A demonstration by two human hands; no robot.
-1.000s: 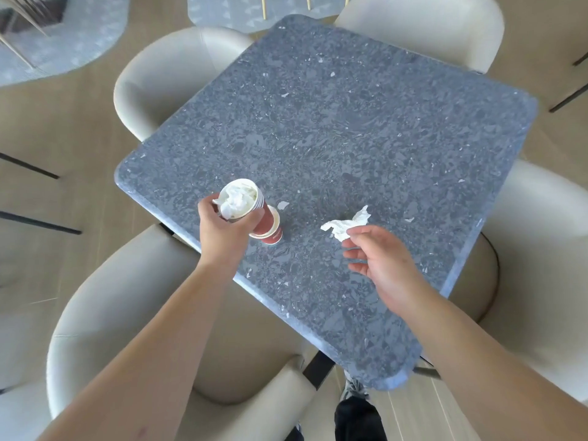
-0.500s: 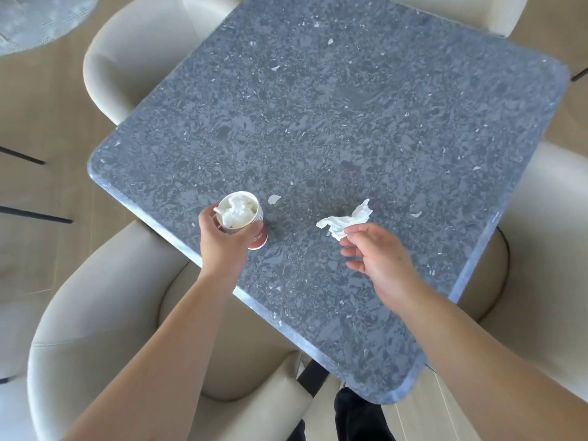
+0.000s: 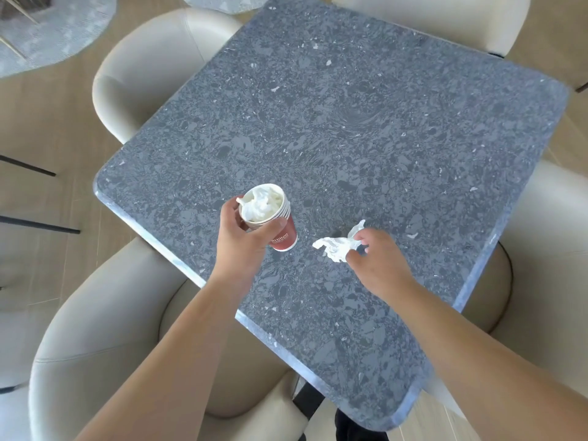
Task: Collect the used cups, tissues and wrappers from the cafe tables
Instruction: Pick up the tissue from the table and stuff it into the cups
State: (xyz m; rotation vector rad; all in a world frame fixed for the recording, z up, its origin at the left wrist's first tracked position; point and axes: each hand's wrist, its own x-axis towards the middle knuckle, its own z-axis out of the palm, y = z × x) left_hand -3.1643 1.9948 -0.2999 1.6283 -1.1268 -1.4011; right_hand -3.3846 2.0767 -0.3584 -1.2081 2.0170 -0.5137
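Left hand (image 3: 245, 240) grips a stack of red paper cups (image 3: 273, 219), fingers and thumb curled round the upper rims. Stack is tilted, mouth toward the camera, base pointing at the tabletop (image 3: 366, 128); cannot tell whether the base touches the surface. Crumpled white tissue (image 3: 263, 202) fills the top cup. Stack sits over the tabletop just inside its left edge, near the left corner.

Right hand (image 3: 377, 259) is to the right of the cups, apart from them, over the near part of the tabletop. Its fingertips (image 3: 358, 239) are pinched on a second crumpled tissue (image 3: 337, 246). This tissue spreads leftward from the fingers toward the cups, one tip standing up behind the hand. Cannot tell whether it rests on the surface or is lifted clear.

A small white scrap (image 3: 412, 235) lies on the tabletop just right of the right hand, toward the right edge.

Cream chairs (image 3: 95, 313) stand round the tabletop on all sides. Wood floor (image 3: 47, 122) beneath; pale grey rug (image 3: 57, 30) at upper left.
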